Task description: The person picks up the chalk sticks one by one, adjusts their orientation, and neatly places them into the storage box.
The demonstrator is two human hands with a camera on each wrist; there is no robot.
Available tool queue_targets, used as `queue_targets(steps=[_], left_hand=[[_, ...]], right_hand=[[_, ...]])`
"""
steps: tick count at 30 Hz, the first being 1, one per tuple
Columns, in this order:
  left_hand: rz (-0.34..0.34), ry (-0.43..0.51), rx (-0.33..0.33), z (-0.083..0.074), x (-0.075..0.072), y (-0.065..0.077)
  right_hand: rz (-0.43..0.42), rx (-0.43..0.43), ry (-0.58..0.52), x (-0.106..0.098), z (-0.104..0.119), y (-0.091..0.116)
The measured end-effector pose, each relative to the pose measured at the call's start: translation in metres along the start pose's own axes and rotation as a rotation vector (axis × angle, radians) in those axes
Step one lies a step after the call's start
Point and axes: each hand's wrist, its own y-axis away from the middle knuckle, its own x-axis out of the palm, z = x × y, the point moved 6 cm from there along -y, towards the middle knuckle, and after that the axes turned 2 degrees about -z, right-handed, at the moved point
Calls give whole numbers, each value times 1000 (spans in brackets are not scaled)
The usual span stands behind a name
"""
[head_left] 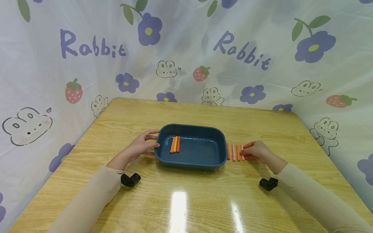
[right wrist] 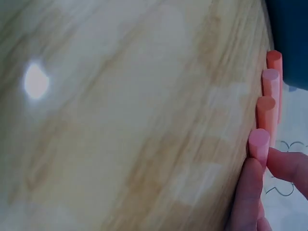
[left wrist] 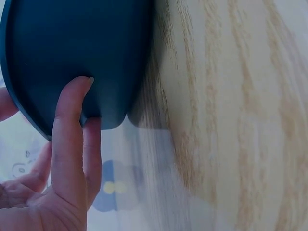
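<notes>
- Pink, slim and cylindrical, the outermost stick (right wrist: pixel 260 139) sits between the thumb and finger of the right hand (head_left: pixel 257 151); that grip is a narrow pinch, and I cannot tell whether the stick has left the desk (head_left: pixel 140 200).
- Toward nine o'clock from it, in a roughly parallel row, come an orange cylindrical stick (head_left: pixel 238 153), a second pink stick (head_left: pixel 233 153) and a red-orange stick (head_left: pixel 228 152), the last close by the tray's wall.
- Dark blue, smooth and round-cornered, the deep tray (head_left: pixel 201 150) stands on the wood-grain desk, with that row at its three o'clock.
- At the tray's nine o'clock, the left hand (head_left: pixel 141 145) holds the end, its spread digits against the outer wall and at the rim.
- Inside, toward nine o'clock, three sticks lie side by side: an orange stick (head_left: pixel 172 145), a yellow stick (head_left: pixel 175 145) and an orange-red stick (head_left: pixel 178 145).
- My judgement of the step in hand: taking up one loose stick while the other hand steadies the tray.
- The next move would seem to call for a firm pinch and a lift clear of the orange neighbour and the rim.
- Beyond, at twelve o'clock, hangs a white printed curtain (head_left: pixel 186 42).
</notes>
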Motion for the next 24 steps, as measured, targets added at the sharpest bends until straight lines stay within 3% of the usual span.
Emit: queue_targets(steps=[4, 9, 14, 24], left_hand=[[-4, 0, -6, -1, 0, 0], [-1, 3, -10, -2, 1, 1], [-3, 4, -14, 0, 1, 0], [-3, 11, -13, 0, 0, 0]], right_hand=[[8, 5, 12, 1, 3, 2], [54, 45, -57, -1, 2, 4], [90, 88, -195, -3, -2, 5], [205, 27, -458, 4, 10, 10]])
